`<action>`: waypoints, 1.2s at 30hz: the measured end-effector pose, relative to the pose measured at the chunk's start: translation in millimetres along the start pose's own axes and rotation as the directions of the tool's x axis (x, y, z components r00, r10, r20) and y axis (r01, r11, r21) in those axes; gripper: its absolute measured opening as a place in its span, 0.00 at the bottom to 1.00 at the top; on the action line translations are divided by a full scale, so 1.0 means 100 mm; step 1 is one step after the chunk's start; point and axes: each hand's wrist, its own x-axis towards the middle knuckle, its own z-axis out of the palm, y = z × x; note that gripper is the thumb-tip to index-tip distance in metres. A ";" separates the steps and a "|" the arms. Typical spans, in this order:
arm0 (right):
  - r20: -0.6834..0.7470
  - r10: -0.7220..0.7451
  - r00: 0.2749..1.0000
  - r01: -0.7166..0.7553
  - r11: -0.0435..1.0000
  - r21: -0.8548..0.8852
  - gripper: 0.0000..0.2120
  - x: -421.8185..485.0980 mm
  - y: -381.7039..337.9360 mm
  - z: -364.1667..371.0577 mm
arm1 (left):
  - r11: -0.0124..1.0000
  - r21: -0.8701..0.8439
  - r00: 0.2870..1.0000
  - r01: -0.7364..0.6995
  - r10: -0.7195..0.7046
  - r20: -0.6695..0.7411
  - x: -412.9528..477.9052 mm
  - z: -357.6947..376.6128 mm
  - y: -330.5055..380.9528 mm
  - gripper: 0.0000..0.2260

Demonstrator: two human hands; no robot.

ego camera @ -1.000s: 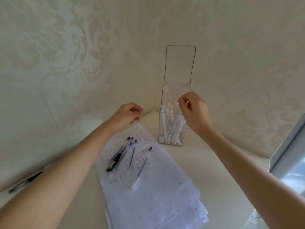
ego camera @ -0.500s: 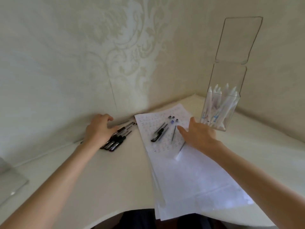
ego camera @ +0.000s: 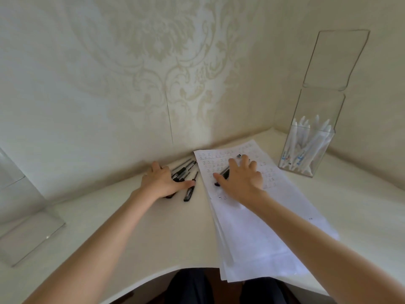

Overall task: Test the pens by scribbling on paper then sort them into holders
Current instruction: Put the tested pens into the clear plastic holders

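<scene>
Right hand (ego camera: pixel 243 179) has left the mouth of the tall clear holder (ego camera: pixel 315 110), where it was a second ago, and now lies over the printed paper stack (ego camera: pixel 263 233). Its fingers are spread and released, covering a couple of black pens on the sheet (ego camera: pixel 224 172); nothing is grasped yet.

Left hand (ego camera: pixel 162 182) has dropped from above the paper to the table (ego camera: pixel 153 233) by the wall. It lies flat, fingers straight, on a loose bunch of black pens (ego camera: pixel 183 170). One more black pen (ego camera: pixel 189 191) lies just beside the thumb.

White pens (ego camera: pixel 306 148) stand in the clear holder at the right corner, well apart from both hands.

Second clear holder (ego camera: pixel 26 227) sits at the far left edge; I see no pens in it.

Reading: the white batch looks sorted and attention has turned to the black pens. Probable next step is to gather or pick one, scribble on the sheet, then drop it in a holder. The loose pens may roll under a flat palm.
</scene>
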 end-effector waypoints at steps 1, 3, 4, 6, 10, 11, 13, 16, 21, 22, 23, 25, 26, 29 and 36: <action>0.015 -0.050 0.999 0.050 0.999 0.007 0.30 0.02 -0.03 0.03 | 1.000 -0.006 1.000 0.005 -0.005 -0.003 0.00 0.01 0.03 0.37; 0.074 -0.151 0.986 0.148 0.988 0.048 0.28 0.06 -0.08 0.10 | 0.999 -0.035 1.000 0.008 -0.009 -0.009 0.00 0.03 0.08 0.35; 0.099 -0.186 0.978 0.181 0.982 0.059 0.27 0.07 -0.08 0.13 | 0.999 -0.047 1.000 0.010 -0.010 -0.011 0.00 0.04 0.10 0.34; 0.103 -0.211 0.972 0.207 0.977 0.052 0.26 0.07 -0.05 0.19 | 0.998 -0.061 0.999 0.012 -0.014 -0.034 -0.02 0.06 0.09 0.31; 0.052 -0.199 0.979 0.196 0.979 0.063 0.25 0.06 0.08 0.20 | 0.995 -0.102 0.994 0.007 -0.019 -0.112 -0.08 0.09 -0.02 0.25; 0.041 -0.197 0.980 0.194 0.979 0.066 0.25 0.06 0.11 0.20 | 0.994 -0.113 0.991 0.005 -0.020 -0.134 -0.09 0.09 -0.05 0.22; 0.028 -0.193 0.981 0.190 0.978 0.090 0.25 0.05 0.18 0.19 | 0.994 -0.105 0.984 0.016 -0.035 -0.175 -0.12 0.09 -0.09 0.19; 0.044 -0.226 0.973 0.218 0.965 0.144 0.26 0.04 0.26 0.17 | 0.995 -0.049 0.981 0.082 -0.089 -0.173 -0.14 0.08 -0.09 0.23; 0.081 -0.297 0.952 0.276 0.941 0.197 0.26 0.00 0.40 0.12 | 0.996 0.092 0.991 -0.002 0.014 -0.130 -0.09 0.04 0.06 0.27; 0.083 -0.301 0.950 0.279 0.938 0.206 0.26 -0.02 0.43 0.11 | 0.995 0.089 0.991 -0.039 0.049 -0.122 -0.05 0.05 0.10 0.26; 0.082 -0.302 0.950 0.279 0.936 0.213 0.25 -0.03 0.46 0.11 | 0.996 0.072 0.993 -0.049 0.056 -0.105 -0.03 0.05 0.13 0.26; 0.068 -0.292 0.954 0.271 0.936 0.225 0.24 -0.04 0.50 0.12 | 0.999 0.047 0.999 -0.024 0.026 -0.045 0.04 0.02 0.17 0.25; 0.058 -0.284 0.957 0.263 0.935 0.237 0.24 -0.04 0.52 0.13 | 0.998 0.055 1.000 -0.020 0.020 -0.001 0.07 -0.01 0.18 0.23; 0.035 -0.264 0.964 0.244 0.927 0.284 0.23 -0.04 0.56 0.16 | 0.992 0.123 0.998 -0.027 0.021 0.055 0.06 -0.06 0.17 0.16; 0.002 -0.244 0.970 0.230 0.915 0.331 0.22 -0.05 0.62 0.15 | 0.987 -0.139 0.995 -0.077 0.066 -0.079 -0.05 -0.01 0.23 0.05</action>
